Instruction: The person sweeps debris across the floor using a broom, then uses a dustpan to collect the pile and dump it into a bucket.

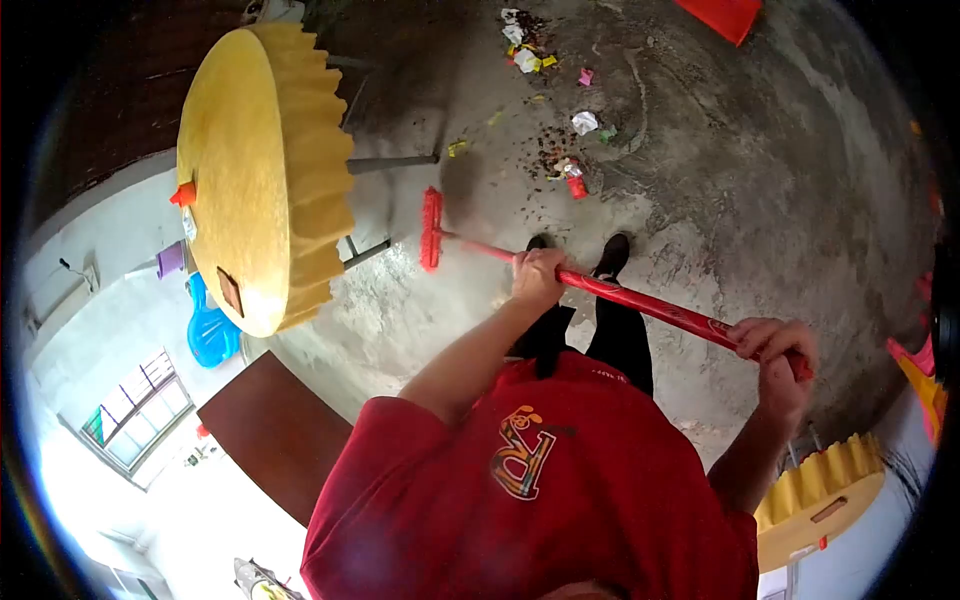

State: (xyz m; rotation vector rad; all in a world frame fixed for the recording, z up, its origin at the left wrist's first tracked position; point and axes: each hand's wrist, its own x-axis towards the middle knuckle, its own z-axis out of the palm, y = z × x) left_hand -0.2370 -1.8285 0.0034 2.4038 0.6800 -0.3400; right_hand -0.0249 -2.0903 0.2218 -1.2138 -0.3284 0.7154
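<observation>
A red broom (640,298) slants across in front of my body. Its red bristled head (431,230) is at the floor on the left, near the legs of a round table. My left hand (537,278) is wrapped round the handle toward the broom head. Close to the handle's far end on the right, my right hand (775,345) is closed round it too. Beyond my shoes (612,256) lies a scattered heap of dark bits and litter (556,150), with a crumpled white tissue (584,123) and a small red item (577,187) in it.
A round table with a yellow cloth (240,180) stands at the left. A second heap of litter (525,48) lies farther off. A brown board-like surface (275,435) is at lower left, a blue plastic chair (212,325) beyond it. Another yellow-covered table (820,500) is at lower right.
</observation>
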